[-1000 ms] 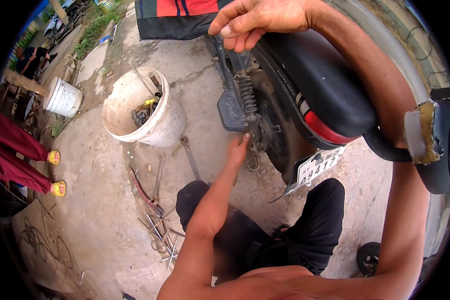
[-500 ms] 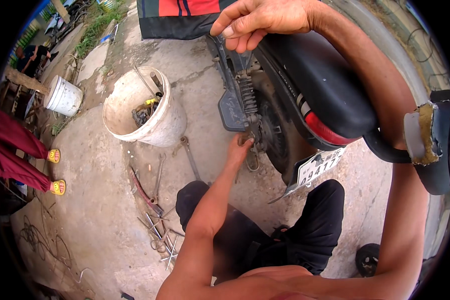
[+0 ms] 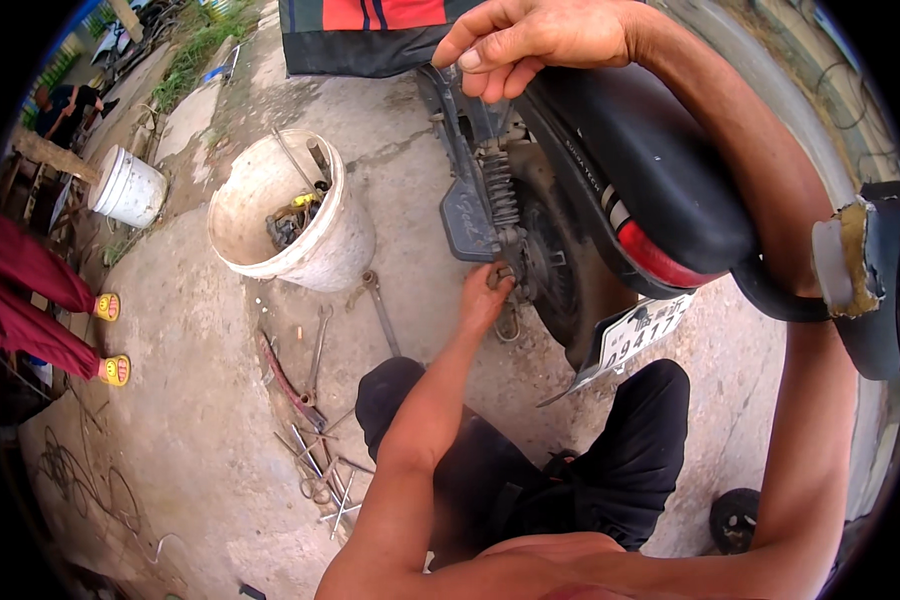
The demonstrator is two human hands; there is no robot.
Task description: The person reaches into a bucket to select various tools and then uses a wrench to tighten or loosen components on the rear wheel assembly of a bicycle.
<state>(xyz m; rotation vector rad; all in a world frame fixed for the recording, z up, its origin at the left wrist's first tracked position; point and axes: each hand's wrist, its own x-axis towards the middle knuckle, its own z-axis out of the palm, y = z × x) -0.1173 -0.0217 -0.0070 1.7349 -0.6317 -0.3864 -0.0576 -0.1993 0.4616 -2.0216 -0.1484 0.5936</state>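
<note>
My left hand (image 3: pixel 483 293) reaches down to the hub of the scooter's rear wheel (image 3: pixel 550 260), below the coil shock absorber (image 3: pixel 498 185). Its fingers are closed at the axle end; what they grip is too small to make out. My right hand (image 3: pixel 545 45) hangs loosely past the front of the black seat (image 3: pixel 660 170), fingers half bent and apart, nothing visible in them. My right forearm lies over the seat. Just beside the fingertips is the hem of a red and black cloth (image 3: pixel 360 50). A red tail light (image 3: pixel 665 255) and a number plate (image 3: pixel 640 330) are at the scooter's rear.
A dirty white bucket (image 3: pixel 355 225) holding tools stands left of the scooter. Wrenches (image 3: pixel 380 310) and several metal rods (image 3: pixel 335 480) lie near my left knee. Another white bucket (image 3: pixel 135 190), a person in maroon trousers (image 3: pixel 35 290) and coiled wire (image 3: pixel 75 480) are farther left.
My left hand shifts slightly at the axle, its fingers turning a little. My right hand stays over the seat. The whole view has moved very slightly.
</note>
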